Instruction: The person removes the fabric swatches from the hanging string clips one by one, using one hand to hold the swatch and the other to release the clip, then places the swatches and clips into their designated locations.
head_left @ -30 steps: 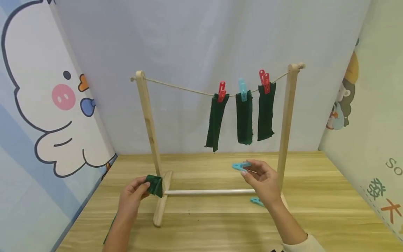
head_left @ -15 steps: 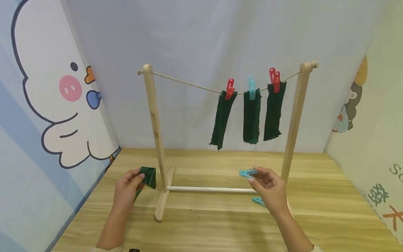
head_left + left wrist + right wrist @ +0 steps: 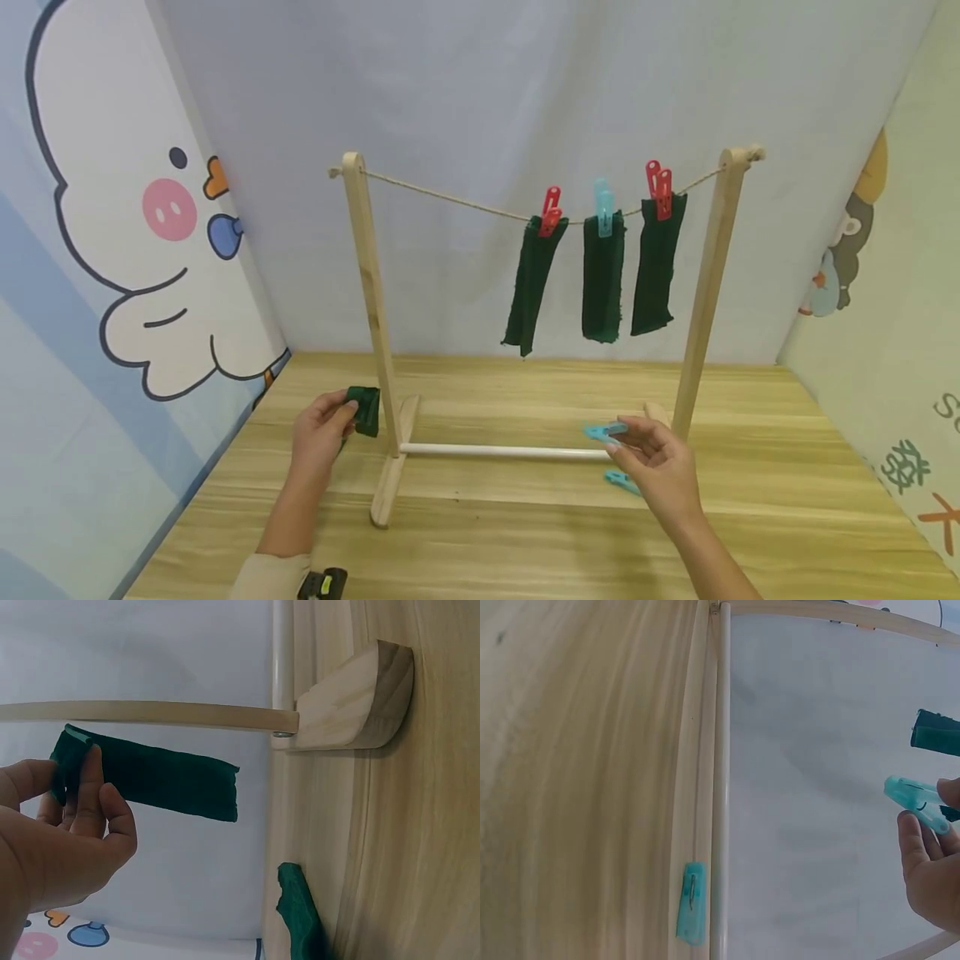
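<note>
My left hand (image 3: 321, 433) pinches a dark green cloth strip (image 3: 169, 776) by its folded upper end, beside the left post of a small wooden drying rack (image 3: 372, 317). The strip's loose end hangs down below the fingers. Between thumb and fingers, my right hand (image 3: 660, 467) holds a light blue clothespin (image 3: 913, 802) in front of the rack's right post. Three green strips hang from the rope (image 3: 450, 199): the left strip (image 3: 534, 287) and right strip (image 3: 655, 271) under red clothespins, the middle strip (image 3: 602, 283) under a blue clothespin.
Another blue clothespin (image 3: 692, 904) lies on the wooden table (image 3: 480, 550) near the white crossbar (image 3: 502, 451). A further green cloth (image 3: 301, 915) lies on the table by the rack's left foot (image 3: 352, 705). Printed panels (image 3: 82, 250) stand at both sides, with a pale backdrop behind.
Over the last second the head view shifts. Most recently, my left hand rises slightly and moves right toward the left post with the strip; my right hand lowers slightly with the clothespin.
</note>
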`<state>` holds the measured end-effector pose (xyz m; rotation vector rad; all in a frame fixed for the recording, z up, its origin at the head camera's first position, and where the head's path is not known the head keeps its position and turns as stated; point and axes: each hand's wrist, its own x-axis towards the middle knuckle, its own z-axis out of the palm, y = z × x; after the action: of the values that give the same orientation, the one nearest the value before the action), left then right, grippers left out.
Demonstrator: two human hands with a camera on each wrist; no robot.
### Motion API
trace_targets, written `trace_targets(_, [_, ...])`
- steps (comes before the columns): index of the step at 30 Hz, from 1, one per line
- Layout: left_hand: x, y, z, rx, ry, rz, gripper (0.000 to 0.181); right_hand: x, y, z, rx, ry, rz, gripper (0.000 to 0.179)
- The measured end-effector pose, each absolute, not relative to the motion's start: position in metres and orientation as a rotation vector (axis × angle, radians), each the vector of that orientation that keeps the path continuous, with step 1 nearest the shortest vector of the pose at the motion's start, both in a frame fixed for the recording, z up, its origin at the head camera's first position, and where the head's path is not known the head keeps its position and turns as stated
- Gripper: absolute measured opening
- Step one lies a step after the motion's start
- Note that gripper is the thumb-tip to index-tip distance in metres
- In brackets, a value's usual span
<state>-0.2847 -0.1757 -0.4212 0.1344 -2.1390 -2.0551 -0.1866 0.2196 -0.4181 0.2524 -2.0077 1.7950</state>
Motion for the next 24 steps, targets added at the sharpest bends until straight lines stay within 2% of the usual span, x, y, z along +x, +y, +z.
trace_targets(13, [-0.291,-0.182,-0.445,0.127,-2.275,-2.072,0.031,-0.179,0.238,-0.439,0.091,-2.088,1.837,0.036])
trace_targets(24, [-0.299,-0.186,-0.449,0.166,-2.178,-2.179,0.032,-0.174,0.252,-0.451,0.033,-2.078,1.845,0.036])
